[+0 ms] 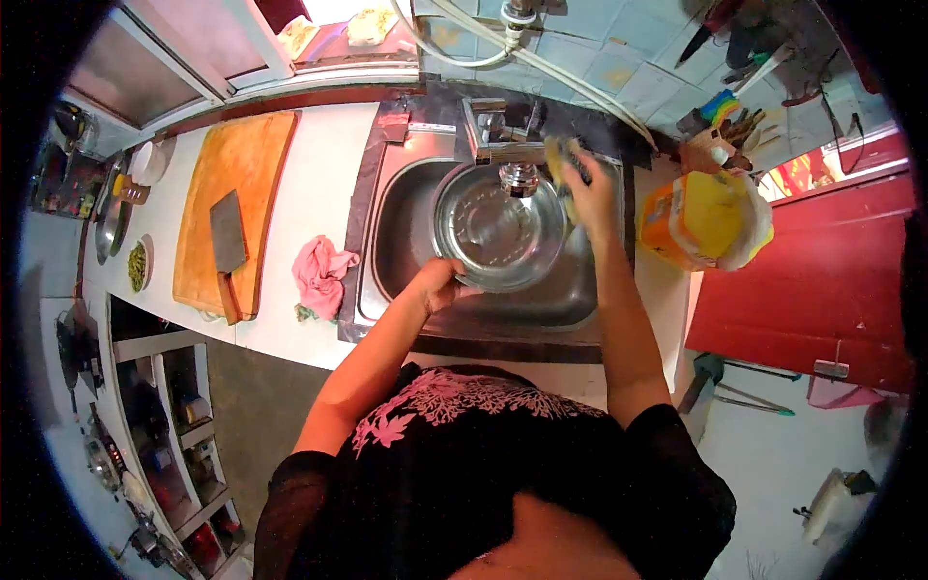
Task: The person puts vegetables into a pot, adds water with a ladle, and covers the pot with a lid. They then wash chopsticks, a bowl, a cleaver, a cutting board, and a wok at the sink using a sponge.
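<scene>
A round metal basin [498, 275] sits tilted in the sink [387, 237], under the faucet [519, 177]. Its shiny inside faces up and appears wet. My left hand [445, 284] grips the near-left rim, with the thumb over the edge and the fingers beneath. To the right of the faucet, my right hand [592, 190] is closed around a yellowish sponge-like thing [556, 159], which is blurred and partly covered by the fingers. That hand is above the basin's right rim, close to the sink's back corner.
Left of the sink lie a crumpled pink cloth [323, 275] and a wooden cutting board [237, 145] with a cleaver [229, 232] on it. A small bowl of green pieces [140, 266] stands farther left. A yellow-orange bag [674, 217] stands right of the sink.
</scene>
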`<state>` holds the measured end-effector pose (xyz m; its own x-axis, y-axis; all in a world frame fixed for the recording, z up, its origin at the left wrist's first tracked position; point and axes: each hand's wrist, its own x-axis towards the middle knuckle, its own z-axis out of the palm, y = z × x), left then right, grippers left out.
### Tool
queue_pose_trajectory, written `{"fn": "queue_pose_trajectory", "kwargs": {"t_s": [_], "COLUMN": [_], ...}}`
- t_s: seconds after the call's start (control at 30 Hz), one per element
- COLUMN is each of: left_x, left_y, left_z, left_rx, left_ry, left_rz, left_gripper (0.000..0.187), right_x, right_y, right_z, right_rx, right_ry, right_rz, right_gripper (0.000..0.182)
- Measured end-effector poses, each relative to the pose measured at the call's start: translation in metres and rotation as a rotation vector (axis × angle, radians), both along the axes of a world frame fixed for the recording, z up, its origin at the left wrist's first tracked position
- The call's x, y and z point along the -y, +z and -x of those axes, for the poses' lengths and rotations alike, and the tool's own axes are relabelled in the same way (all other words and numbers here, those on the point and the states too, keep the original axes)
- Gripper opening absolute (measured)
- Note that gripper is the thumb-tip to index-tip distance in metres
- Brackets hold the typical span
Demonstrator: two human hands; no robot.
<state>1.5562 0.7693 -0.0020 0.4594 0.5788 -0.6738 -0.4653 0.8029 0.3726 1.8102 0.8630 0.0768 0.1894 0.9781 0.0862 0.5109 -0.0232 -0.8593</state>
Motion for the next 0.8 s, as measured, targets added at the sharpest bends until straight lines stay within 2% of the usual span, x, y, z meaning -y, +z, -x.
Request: {"fn": "queue_pose_trajectory", "kwargs": {"t_s": [0.07, 0.1, 0.13, 0.17, 0.2, 0.23, 0.27, 0.3, 0.4, 0.47, 0.53, 0.6, 0.7, 0.8], "left_x": [0.007, 0.010, 0.011, 0.017, 0.021, 0.025, 0.026, 0.029, 0.032, 0.031, 0.028, 0.024, 0.021, 0.016], "left_y": [0.015, 0.029, 0.081, 0.061, 0.029, 0.042, 0.028, 0.030, 0.028, 0.026, 0.023, 0.020, 0.021, 0.012], "left_z": [-0.006, -0.005, -0.005, -0.002, -0.001, 0.000, 0.001, 0.004, 0.007, 0.008, 0.008, 0.008, 0.007, 0.009], "left_rx": [-0.042, -0.074, -0.295, -0.133, -0.136, -0.138, -0.084, -0.055, 0.000, -0.005, 0.004, 0.014, 0.027, 0.037], "left_ry": [-0.035, -0.020, -0.135, -0.043, 0.023, 0.059, 0.057, 0.075, 0.118, 0.126, 0.105, 0.067, 0.083, 0.097], "left_rz": [0.013, 0.016, 0.082, 0.038, 0.008, 0.056, 0.073, 0.058, 0.035, 0.020, 0.032, 0.069, 0.058, 0.066], "left_gripper": [0.038, 0.037, 0.035, 0.031, 0.027, 0.029, 0.030, 0.031, 0.034, 0.034, 0.034, 0.034, 0.033, 0.033], "right_x": [-0.038, -0.045, -0.063, -0.094, -0.128, -0.129, -0.151, -0.158, -0.171, -0.190, -0.192, -0.189, -0.187, -0.148], "right_y": [0.003, 0.022, 0.015, -0.016, -0.052, -0.032, -0.060, -0.066, -0.073, -0.106, -0.119, -0.119, -0.111, -0.097], "right_z": [0.000, 0.011, 0.017, 0.010, 0.007, 0.022, 0.024, 0.023, 0.028, 0.005, -0.004, -0.002, -0.003, -0.014], "right_rx": [0.252, 0.285, 0.302, 0.249, 0.340, 0.337, 0.485, 0.560, 0.507, 0.616, 0.664, 0.645, 0.472, 0.162], "right_ry": [-0.082, -0.029, -0.009, 0.111, 0.105, 0.159, 0.063, 0.138, 0.095, 0.258, 0.298, 0.227, 0.173, 0.061], "right_rz": [-0.129, -0.109, -0.088, -0.134, -0.069, 0.091, 0.072, 0.066, 0.243, 0.186, 0.144, 0.117, 0.288, 0.162], "right_gripper": [0.048, 0.050, 0.051, 0.054, 0.058, 0.059, 0.052, 0.048, 0.045, 0.048, 0.051, 0.053, 0.056, 0.060]}}
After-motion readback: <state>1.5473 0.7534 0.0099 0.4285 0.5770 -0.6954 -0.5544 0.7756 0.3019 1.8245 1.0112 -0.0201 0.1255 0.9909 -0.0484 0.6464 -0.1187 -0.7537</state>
